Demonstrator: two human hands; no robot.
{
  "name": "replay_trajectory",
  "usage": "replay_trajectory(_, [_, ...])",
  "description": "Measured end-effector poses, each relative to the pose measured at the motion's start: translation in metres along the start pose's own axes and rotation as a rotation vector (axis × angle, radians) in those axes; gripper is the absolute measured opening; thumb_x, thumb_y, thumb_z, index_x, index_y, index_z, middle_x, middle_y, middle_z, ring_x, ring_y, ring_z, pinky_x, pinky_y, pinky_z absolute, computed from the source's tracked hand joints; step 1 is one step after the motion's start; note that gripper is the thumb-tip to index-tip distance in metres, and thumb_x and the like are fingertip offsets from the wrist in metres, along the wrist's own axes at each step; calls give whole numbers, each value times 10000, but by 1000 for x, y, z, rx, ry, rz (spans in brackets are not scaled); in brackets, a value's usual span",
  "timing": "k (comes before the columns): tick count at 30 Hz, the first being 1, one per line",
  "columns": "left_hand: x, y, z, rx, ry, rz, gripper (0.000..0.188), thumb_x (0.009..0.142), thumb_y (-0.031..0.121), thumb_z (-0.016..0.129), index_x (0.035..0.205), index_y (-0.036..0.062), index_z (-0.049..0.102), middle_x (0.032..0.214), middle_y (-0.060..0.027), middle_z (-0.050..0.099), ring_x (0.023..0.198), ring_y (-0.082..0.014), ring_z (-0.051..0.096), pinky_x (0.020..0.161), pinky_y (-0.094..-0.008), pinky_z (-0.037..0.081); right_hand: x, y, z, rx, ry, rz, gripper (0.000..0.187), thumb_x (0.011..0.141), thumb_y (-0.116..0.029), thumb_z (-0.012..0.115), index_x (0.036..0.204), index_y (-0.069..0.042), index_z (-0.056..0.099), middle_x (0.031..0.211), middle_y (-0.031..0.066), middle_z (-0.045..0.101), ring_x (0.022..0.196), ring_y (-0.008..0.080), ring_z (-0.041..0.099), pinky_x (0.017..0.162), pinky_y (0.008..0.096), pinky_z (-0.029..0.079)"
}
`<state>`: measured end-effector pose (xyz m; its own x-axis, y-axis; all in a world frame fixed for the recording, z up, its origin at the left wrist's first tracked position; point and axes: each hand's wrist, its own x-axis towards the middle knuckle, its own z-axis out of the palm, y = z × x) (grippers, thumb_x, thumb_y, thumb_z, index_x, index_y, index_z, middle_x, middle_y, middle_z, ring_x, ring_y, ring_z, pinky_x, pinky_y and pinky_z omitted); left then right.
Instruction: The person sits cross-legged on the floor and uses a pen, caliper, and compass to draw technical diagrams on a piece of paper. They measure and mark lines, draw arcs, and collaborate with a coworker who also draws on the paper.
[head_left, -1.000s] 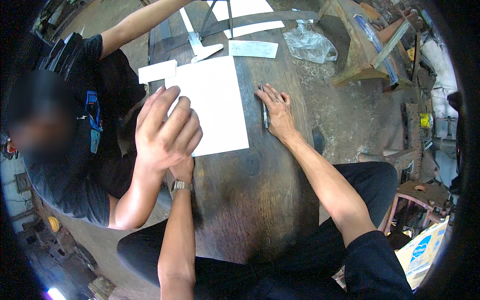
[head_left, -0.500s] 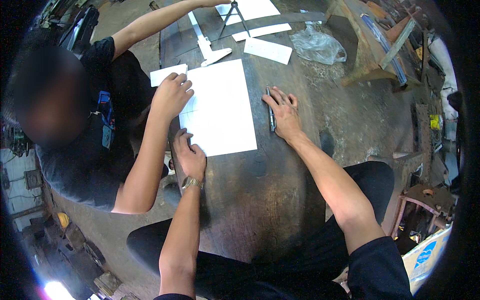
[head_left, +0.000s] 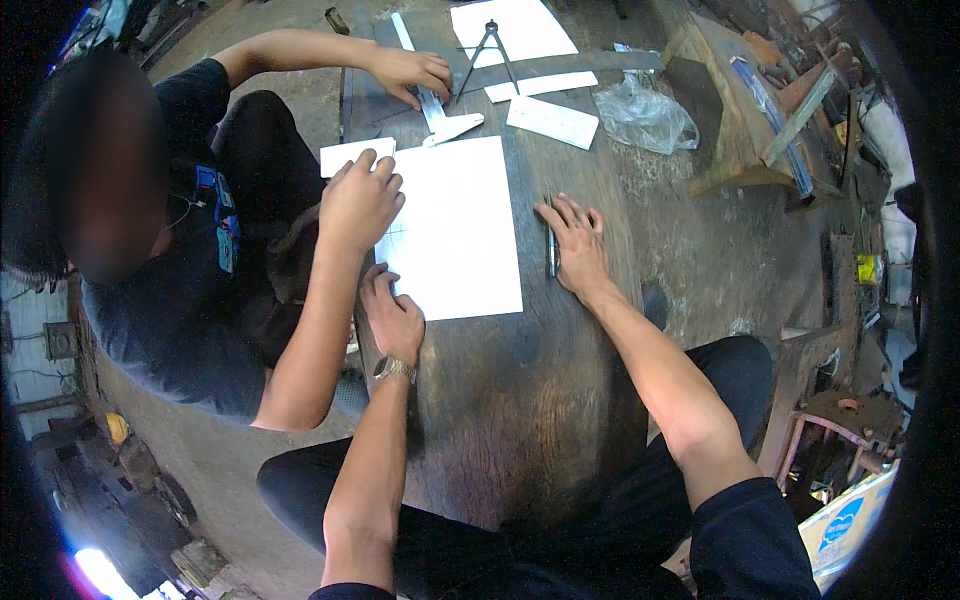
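Note:
A large white sheet of paper (head_left: 462, 230) with faint thin lines near its left side lies on the dark wooden table (head_left: 500, 420). At its lower left corner rests my left hand (head_left: 395, 322), a watch on the wrist, fingers apart and touching the paper's edge. My right hand (head_left: 580, 248) lies on the wood right of the sheet, fingers loosely bent and spread. A slim dark pen (head_left: 552, 255) lies flat beside it, partly under the thumb. A co-worker's nearer hand (head_left: 365, 205) presses the sheet's left edge; their farther hand (head_left: 412, 76) is on a caliper (head_left: 455, 130).
Beyond the sheet stand dividers (head_left: 490, 50) on another paper (head_left: 535, 30), with a dark flat strip (head_left: 580, 66) and small paper pieces (head_left: 553, 122). A clear plastic bag (head_left: 650, 115) sits at the table's far right edge. Rusty metalwork (head_left: 745, 110) stands beyond it.
The co-worker's farther hand has come down onto the caliper. The view has shifted slightly, so the table items appear a little lower and to the right. My hands stay nearly in place.

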<state>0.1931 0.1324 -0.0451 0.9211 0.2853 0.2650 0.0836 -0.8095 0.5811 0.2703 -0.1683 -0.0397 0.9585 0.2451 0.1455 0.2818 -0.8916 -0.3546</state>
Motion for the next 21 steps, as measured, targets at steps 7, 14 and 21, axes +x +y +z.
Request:
replay_trajectory(7, [3, 3, -4, -72, 0, -17, 283, 770, -43, 480, 1038, -18, 568, 1287, -225, 573, 1206, -424, 521, 1078, -522, 406, 2, 0, 0, 12, 21, -16, 494, 909, -39, 545, 1387, -162, 560, 1475, 161, 533, 1442, 340, 446, 1159, 599, 273])
replay_trajectory(14, [3, 5, -4, -42, -2, -15, 277, 781, -45, 488, 1043, -15, 575, 1308, -227, 560, 1211, -423, 520, 1061, -523, 414, 2, 2, 5, 11, 23, 4, 458, 921, -64, 517, 1366, -156, 572, 1448, 159, 547, 1436, 347, 451, 1152, 607, 265])
replay_trajectory(21, [2, 3, -2, -34, -12, -22, 279, 797, -43, 487, 1060, -22, 578, 1322, -217, 557, 1222, -423, 513, 1052, -531, 427, 2, 4, 7, 20, 30, -6, 450, 920, -67, 522, 1356, -156, 586, 1437, 158, 554, 1429, 340, 453, 1161, 584, 264])
